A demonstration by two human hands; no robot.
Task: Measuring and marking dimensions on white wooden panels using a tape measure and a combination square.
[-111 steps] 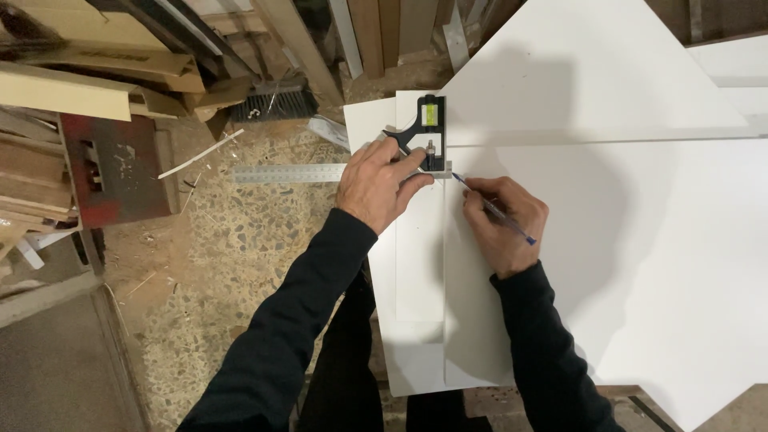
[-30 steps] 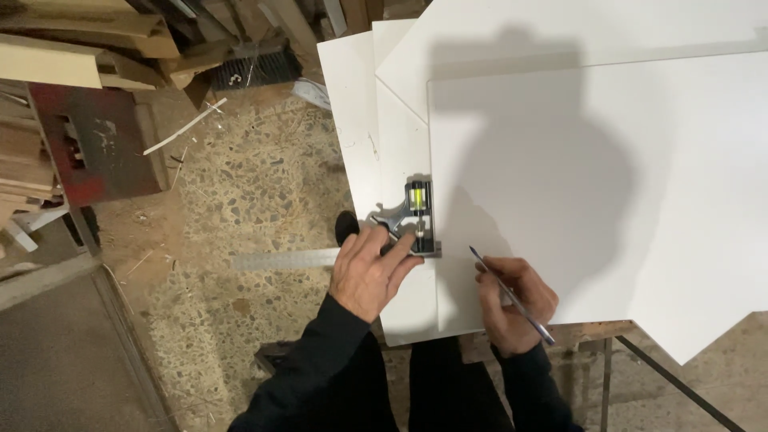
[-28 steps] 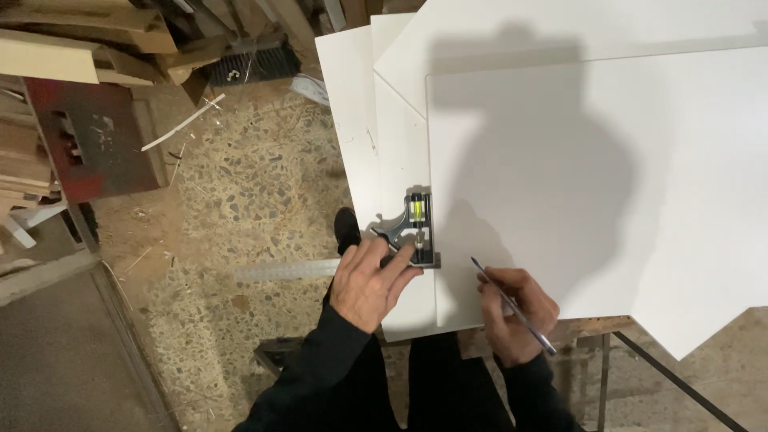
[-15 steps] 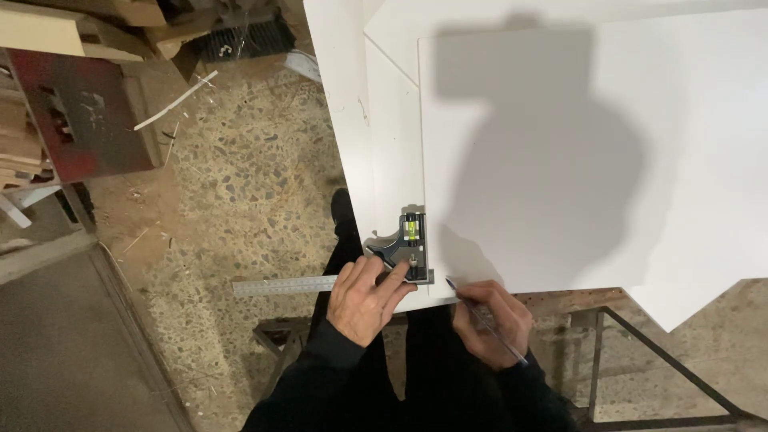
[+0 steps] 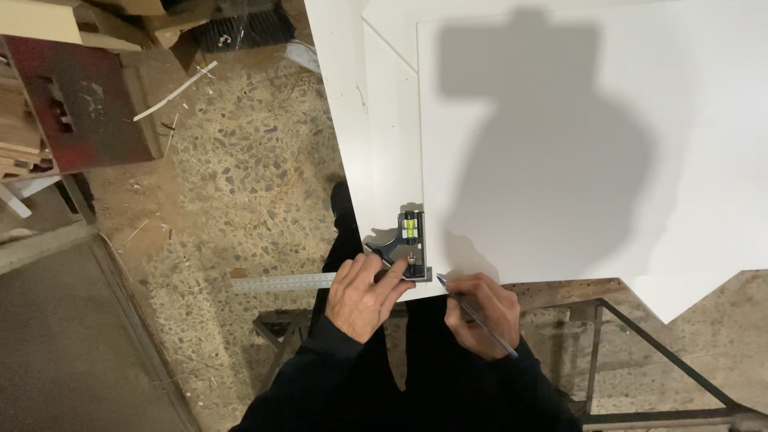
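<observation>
Your left hand (image 5: 362,294) presses down on the combination square (image 5: 402,254), fingers spread over its dark head, which sits at the near left corner of the top white panel (image 5: 560,144). The steel rule (image 5: 284,282) runs out to the left, past the panel edge and over the speckled floor (image 5: 240,200). Your right hand (image 5: 480,314) is closed around a pencil (image 5: 474,314), held like a pen, with its tip just beside the head of the square at the panel's near edge.

To my eye, marking along the square is the work in hand, and it goes best if the head stays seated flat against the panel's edge. Keep your left fingers pressing toward that edge as well as downward, so the tool does not pivot when the pencil bears on it. Much of the rule overhangs with nothing beneath it, so its weight may tip the head; lean your pressure over the head, not the rule.

Tilt the pencil so the point runs right against the metal, and draw in one light stroke. Your own shadow (image 5: 544,160) falls across the panel, but the corner you work at looks lit well enough.

The panel lies on another white sheet (image 5: 352,104), and the metal worktop frame (image 5: 608,312) shows below the near edge, so watch that the stack does not slide.
</observation>
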